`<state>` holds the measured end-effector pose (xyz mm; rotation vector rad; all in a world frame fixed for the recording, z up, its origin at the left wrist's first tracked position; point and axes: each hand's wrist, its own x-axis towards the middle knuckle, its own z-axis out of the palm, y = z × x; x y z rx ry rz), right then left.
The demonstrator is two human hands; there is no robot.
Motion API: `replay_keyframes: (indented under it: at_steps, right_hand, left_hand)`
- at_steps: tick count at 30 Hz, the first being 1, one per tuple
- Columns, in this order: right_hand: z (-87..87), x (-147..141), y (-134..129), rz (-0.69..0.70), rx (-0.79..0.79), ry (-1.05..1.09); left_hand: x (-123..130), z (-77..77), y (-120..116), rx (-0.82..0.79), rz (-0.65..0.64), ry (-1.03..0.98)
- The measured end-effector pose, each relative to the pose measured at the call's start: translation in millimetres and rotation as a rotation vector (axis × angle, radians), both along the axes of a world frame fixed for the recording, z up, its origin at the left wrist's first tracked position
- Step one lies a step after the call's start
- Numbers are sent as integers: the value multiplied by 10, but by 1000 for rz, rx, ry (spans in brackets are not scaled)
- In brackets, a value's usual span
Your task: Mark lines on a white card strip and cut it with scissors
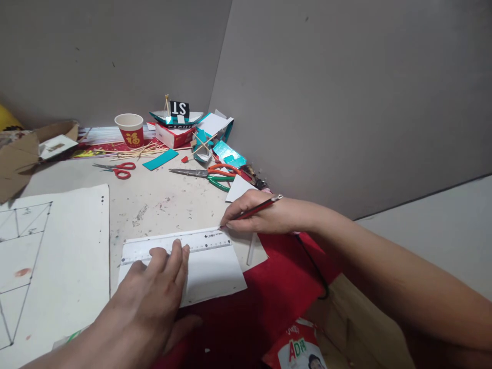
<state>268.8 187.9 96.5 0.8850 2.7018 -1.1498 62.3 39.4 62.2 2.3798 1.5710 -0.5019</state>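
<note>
A clear ruler (200, 243) lies along the upper part of a white sheet of card (215, 274), near its far edge. My left hand (154, 292) presses down on the ruler and card with its fingers stretched out and apart. In my right hand (255, 210) is a red and black pencil (263, 206), pinched between the fingers. Its tip meets the card's far edge at the ruler's right end, and the back end points up to the right. Whether a line has been drawn there is too small to tell.
Behind the card lie large pliers (192, 172), red-handled scissors (122, 170), a teal strip (160, 160) and thin sticks (142, 152). A red paper cup (132, 136) and a small model boat (175, 119) stand by the wall. A sheet with drawn lines (77, 256) is at left.
</note>
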Motion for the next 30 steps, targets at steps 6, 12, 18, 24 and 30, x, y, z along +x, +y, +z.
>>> replay_keyframes:
  at_steps: [6,12,18,24,30]
  right_hand:
    - [8,78,-5,-38,4,-44]
    - [31,115,-20,-52,11,-25]
    - [19,179,-33,-71,1,-34]
    - [-7,334,-116,-193,88,182]
    - [-205,427,-319,-383,89,403]
  left_hand:
    - [-21,-13,-3,16,-11,0]
    - [-14,-29,-9,29,-12,6]
    - [-30,-52,-21,33,-10,-13]
    - [-51,-97,-46,63,-7,-22]
    - [-81,-106,-71,123,-46,-19]
